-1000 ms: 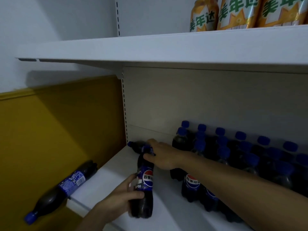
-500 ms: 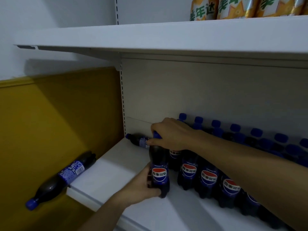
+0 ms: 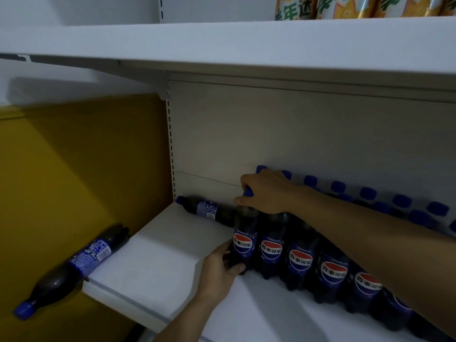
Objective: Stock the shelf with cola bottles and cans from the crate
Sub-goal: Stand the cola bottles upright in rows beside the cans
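A dark cola bottle (image 3: 243, 239) with a blue cap and red-white-blue label stands upright at the left end of the front row on the white shelf (image 3: 158, 262). My right hand (image 3: 266, 193) grips its cap and neck from above. My left hand (image 3: 219, 267) holds its base from the left. More upright cola bottles (image 3: 330, 272) with blue caps fill the shelf in rows to the right. One cola bottle (image 3: 207, 209) lies on its side at the back left of the shelf.
Another cola bottle (image 3: 74, 265) lies tilted off the shelf's left edge against the yellow wall (image 3: 74, 169). An upper white shelf (image 3: 222, 43) overhangs, carrying orange drink bottles (image 3: 345, 6). Bare shelf surface lies left of the held bottle.
Both hands have carried the bottle to the right and back, setting it upright against the left end of the front row. The camera has moved closer.
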